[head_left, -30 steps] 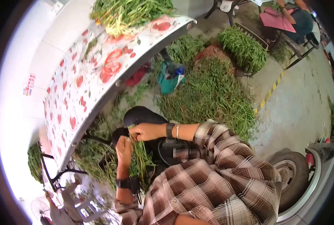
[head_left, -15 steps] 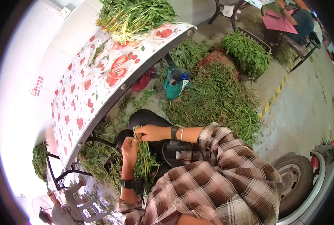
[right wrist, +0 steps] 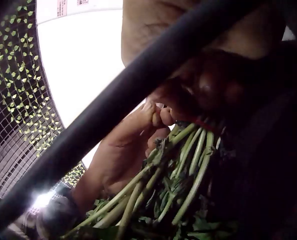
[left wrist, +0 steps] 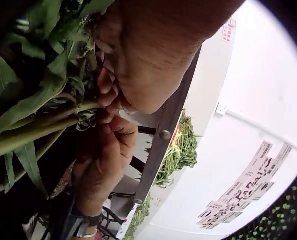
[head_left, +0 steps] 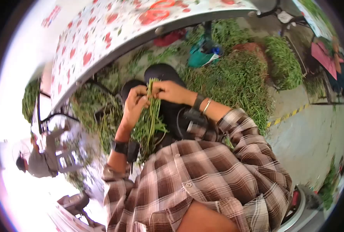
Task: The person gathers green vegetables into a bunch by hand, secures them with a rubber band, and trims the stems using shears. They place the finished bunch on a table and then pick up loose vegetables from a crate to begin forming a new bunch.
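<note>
In the head view a bunch of leafy green stems (head_left: 153,110) hangs over dark-clad knees. My right hand (head_left: 174,92), above a bracelet, grips its upper end, thumb and fingers curled round the stems. From the other side my left hand (head_left: 133,106) has its curled fingers and thumb at the same stems. Fingertips of both hands meet beside the bunch in the left wrist view, the left hand (left wrist: 148,55) nearest the camera. A thin red band (right wrist: 208,126) crosses the stems beneath the right hand (right wrist: 188,40) in the right wrist view.
A table with a fruit-patterned cover (head_left: 98,34) stands ahead and left, red-handled scissors (head_left: 156,14) on it. Beyond my knees lie a teal bag (head_left: 199,58) and a heap of greens (head_left: 233,81). A person (head_left: 42,160) is at left, another at far right.
The head view has tilted and shifted, so table and heap appear higher. My left hand's thumb and fingers look more spread than before; the right hand keeps hold of the stems.
</note>
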`<move>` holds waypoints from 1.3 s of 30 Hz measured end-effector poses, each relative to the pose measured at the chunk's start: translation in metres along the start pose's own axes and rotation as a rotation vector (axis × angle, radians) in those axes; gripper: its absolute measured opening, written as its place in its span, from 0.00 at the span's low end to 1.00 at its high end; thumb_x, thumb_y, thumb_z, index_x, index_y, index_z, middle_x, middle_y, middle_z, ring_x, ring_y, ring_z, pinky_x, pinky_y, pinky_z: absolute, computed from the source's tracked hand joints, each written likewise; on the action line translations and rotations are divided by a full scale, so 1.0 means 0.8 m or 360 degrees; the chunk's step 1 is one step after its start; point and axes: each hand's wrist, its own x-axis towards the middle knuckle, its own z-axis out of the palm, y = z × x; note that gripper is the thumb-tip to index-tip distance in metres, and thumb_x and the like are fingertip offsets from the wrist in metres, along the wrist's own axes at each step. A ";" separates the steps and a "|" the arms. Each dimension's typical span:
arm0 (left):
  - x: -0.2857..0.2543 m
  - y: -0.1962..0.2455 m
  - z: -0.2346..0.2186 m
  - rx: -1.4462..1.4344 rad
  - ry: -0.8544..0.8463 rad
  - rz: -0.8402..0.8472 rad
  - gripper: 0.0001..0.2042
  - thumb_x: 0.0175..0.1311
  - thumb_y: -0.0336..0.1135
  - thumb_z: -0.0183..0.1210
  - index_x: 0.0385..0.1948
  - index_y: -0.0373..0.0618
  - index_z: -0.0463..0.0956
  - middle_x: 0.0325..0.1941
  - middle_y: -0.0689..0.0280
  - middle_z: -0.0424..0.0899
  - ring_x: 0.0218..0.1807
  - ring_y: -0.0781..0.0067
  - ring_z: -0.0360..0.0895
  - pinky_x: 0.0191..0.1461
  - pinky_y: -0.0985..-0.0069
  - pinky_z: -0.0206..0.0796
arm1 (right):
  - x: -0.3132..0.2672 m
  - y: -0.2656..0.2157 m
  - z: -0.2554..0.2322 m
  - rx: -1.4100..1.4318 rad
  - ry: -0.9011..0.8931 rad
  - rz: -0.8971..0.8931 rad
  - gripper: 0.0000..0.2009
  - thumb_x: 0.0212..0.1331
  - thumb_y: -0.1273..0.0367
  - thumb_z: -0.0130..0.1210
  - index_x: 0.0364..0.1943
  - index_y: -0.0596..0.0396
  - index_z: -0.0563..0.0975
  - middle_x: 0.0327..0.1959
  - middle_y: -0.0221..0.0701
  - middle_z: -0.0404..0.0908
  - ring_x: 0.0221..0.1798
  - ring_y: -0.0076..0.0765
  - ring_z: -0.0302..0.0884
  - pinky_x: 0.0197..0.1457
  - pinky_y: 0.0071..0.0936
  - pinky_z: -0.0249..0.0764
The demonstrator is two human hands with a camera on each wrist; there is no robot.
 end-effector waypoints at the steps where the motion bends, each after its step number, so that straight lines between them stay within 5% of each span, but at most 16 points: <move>1: -0.004 -0.003 -0.005 0.0005 0.0067 -0.0084 0.12 0.61 0.26 0.52 0.46 0.39 0.70 0.42 0.68 0.73 0.34 0.80 0.73 0.38 0.81 0.66 | 0.000 0.004 -0.001 -0.0001 -0.0004 0.0010 0.03 0.51 0.74 0.49 0.28 0.59 0.72 0.27 0.32 0.76 0.33 0.29 0.73 0.39 0.27 0.69; 3: -0.003 -0.006 -0.015 0.0359 0.0058 -0.0049 0.14 0.58 0.23 0.53 0.47 0.39 0.72 0.39 0.70 0.74 0.35 0.82 0.73 0.38 0.82 0.65 | 0.001 0.006 -0.001 -0.0011 -0.0038 0.0085 0.02 0.51 0.75 0.49 0.28 0.59 0.71 0.26 0.30 0.73 0.31 0.27 0.70 0.38 0.26 0.68; 7: -0.003 -0.011 -0.014 0.0289 0.0021 -0.0105 0.15 0.58 0.22 0.55 0.48 0.39 0.74 0.37 0.71 0.76 0.35 0.84 0.72 0.38 0.83 0.64 | 0.001 0.003 -0.002 0.0079 -0.0063 0.0168 0.01 0.51 0.77 0.50 0.28 0.59 0.71 0.26 0.29 0.72 0.29 0.26 0.67 0.36 0.26 0.66; 9: 0.001 -0.021 -0.016 0.0479 -0.0033 0.0085 0.14 0.57 0.23 0.57 0.47 0.40 0.77 0.37 0.71 0.77 0.36 0.85 0.73 0.40 0.83 0.65 | 0.001 0.003 0.000 0.0078 -0.0063 0.0152 0.01 0.51 0.77 0.50 0.28 0.59 0.71 0.26 0.29 0.71 0.30 0.26 0.67 0.37 0.26 0.66; 13: 0.004 -0.021 -0.007 0.0442 0.0006 0.0021 0.10 0.57 0.24 0.59 0.41 0.39 0.80 0.38 0.69 0.79 0.37 0.83 0.74 0.42 0.83 0.66 | 0.002 0.000 -0.001 0.0092 -0.0068 0.0179 0.01 0.51 0.77 0.50 0.29 0.59 0.71 0.26 0.28 0.71 0.31 0.25 0.67 0.38 0.26 0.65; 16: 0.003 -0.023 -0.001 -0.0063 0.0141 -0.0138 0.08 0.56 0.25 0.60 0.38 0.38 0.81 0.35 0.68 0.80 0.38 0.83 0.75 0.43 0.82 0.67 | 0.000 -0.003 -0.001 0.0106 -0.0069 0.0225 0.02 0.51 0.77 0.50 0.29 0.59 0.71 0.26 0.29 0.71 0.31 0.25 0.68 0.38 0.26 0.66; 20: -0.002 -0.022 -0.003 0.0387 0.0161 0.0001 0.08 0.55 0.26 0.61 0.36 0.37 0.81 0.33 0.65 0.81 0.37 0.80 0.76 0.43 0.80 0.68 | 0.001 -0.009 -0.002 0.0040 -0.0057 0.0261 0.02 0.51 0.77 0.50 0.29 0.59 0.72 0.27 0.31 0.73 0.33 0.27 0.70 0.40 0.26 0.67; 23: 0.001 -0.018 0.000 0.0549 0.0224 0.0275 0.03 0.53 0.24 0.61 0.28 0.36 0.79 0.30 0.63 0.78 0.34 0.74 0.75 0.38 0.78 0.67 | -0.002 -0.003 0.003 -0.0196 0.0007 0.0002 0.01 0.54 0.75 0.53 0.30 0.57 0.74 0.26 0.33 0.75 0.33 0.30 0.74 0.38 0.29 0.70; 26: 0.000 -0.019 0.004 0.0628 0.0195 0.0481 0.04 0.51 0.21 0.61 0.29 0.36 0.79 0.35 0.61 0.78 0.38 0.70 0.76 0.42 0.77 0.68 | -0.005 -0.002 0.004 -0.0114 0.0004 0.0057 0.02 0.54 0.76 0.53 0.31 0.58 0.73 0.27 0.32 0.74 0.33 0.28 0.71 0.39 0.27 0.69; 31: -0.002 -0.014 0.007 0.0191 0.0101 -0.0012 0.05 0.57 0.21 0.56 0.33 0.38 0.78 0.34 0.68 0.79 0.33 0.81 0.73 0.37 0.82 0.67 | -0.004 -0.008 0.003 0.0013 -0.0009 0.0157 0.03 0.52 0.77 0.52 0.30 0.58 0.71 0.26 0.29 0.71 0.32 0.24 0.68 0.38 0.25 0.66; 39: 0.002 -0.010 0.008 0.0197 0.0007 0.0015 0.02 0.62 0.23 0.50 0.32 0.40 0.72 0.30 0.70 0.76 0.26 0.86 0.66 0.32 0.85 0.61 | -0.008 -0.008 0.003 0.0309 0.0013 0.0219 0.01 0.55 0.77 0.52 0.30 0.59 0.72 0.29 0.27 0.74 0.33 0.22 0.69 0.39 0.22 0.66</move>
